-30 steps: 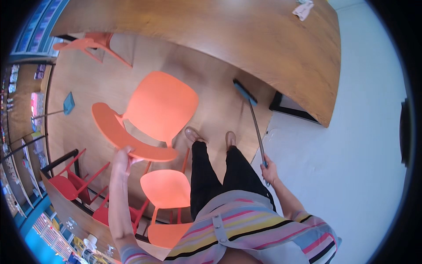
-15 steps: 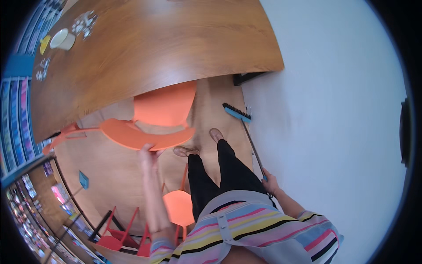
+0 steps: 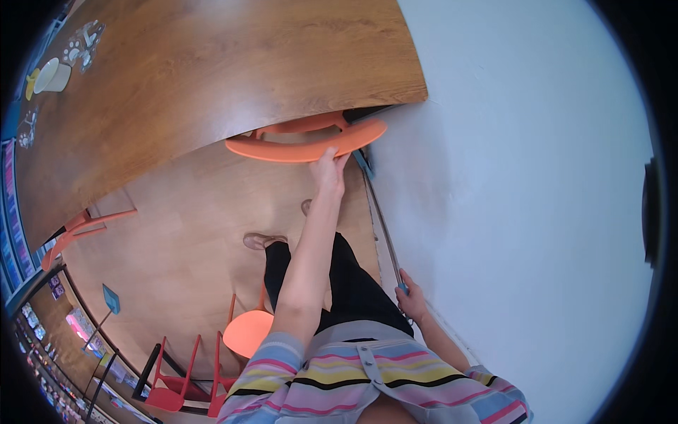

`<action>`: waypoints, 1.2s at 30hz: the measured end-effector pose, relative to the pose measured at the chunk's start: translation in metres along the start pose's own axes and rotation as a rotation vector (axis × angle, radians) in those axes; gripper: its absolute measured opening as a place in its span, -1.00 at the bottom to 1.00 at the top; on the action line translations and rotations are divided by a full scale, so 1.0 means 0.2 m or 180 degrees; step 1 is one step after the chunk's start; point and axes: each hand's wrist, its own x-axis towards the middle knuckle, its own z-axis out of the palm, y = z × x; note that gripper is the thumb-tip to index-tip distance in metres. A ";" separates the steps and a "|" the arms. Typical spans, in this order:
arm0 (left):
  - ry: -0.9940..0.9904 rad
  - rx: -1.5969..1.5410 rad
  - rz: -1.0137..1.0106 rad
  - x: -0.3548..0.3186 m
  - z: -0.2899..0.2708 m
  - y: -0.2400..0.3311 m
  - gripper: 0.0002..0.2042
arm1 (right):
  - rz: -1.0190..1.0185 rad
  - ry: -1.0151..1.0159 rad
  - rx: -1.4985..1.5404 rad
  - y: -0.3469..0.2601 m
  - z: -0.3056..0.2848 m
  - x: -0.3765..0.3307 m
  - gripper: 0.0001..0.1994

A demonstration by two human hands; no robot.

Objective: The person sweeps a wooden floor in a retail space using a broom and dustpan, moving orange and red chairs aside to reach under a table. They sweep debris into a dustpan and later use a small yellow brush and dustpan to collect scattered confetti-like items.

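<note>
My left hand (image 3: 329,174) reaches forward and grips the curved backrest of an orange chair (image 3: 272,150). The chair's seat is mostly hidden beneath the wooden table (image 3: 233,67), and the backrest sits right at the table's edge. At my right side, by the wall, my right hand (image 3: 413,298) is closed around the handle of a broom (image 3: 383,218). The broom slants away from me along the foot of the wall. Its blue head is partly covered by the chair.
A white cup (image 3: 54,75) and clear paw-shaped pieces (image 3: 82,46) rest on the table's left end. Another orange chair (image 3: 247,332) stands behind me on the left, near red chairs (image 3: 169,396). A long-handled blue dustpan (image 3: 111,299) and shelves lie left. The pale wall (image 3: 522,177) borders the right.
My left hand has moved the orange chair rightward and in under the table, close to the wall. The broom's head is now partly hidden by it. My right hand still holds the broom.
</note>
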 end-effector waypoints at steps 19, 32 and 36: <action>-0.1364 0.0045 -0.1558 -0.23 -0.24 0.08 -0.39 | 0.1008 -0.0853 0.0328 -0.37 0.22 -0.10 -0.44; 0.1103 -0.1875 -0.0107 -1.19 -2.24 0.89 -0.52 | -0.0361 -0.1213 -0.1290 -1.02 1.79 0.28 -0.46; 0.1402 -0.2159 -0.0082 -1.41 -2.42 0.83 -0.59 | -0.0146 -0.1007 -0.1624 -0.89 2.61 0.18 -0.45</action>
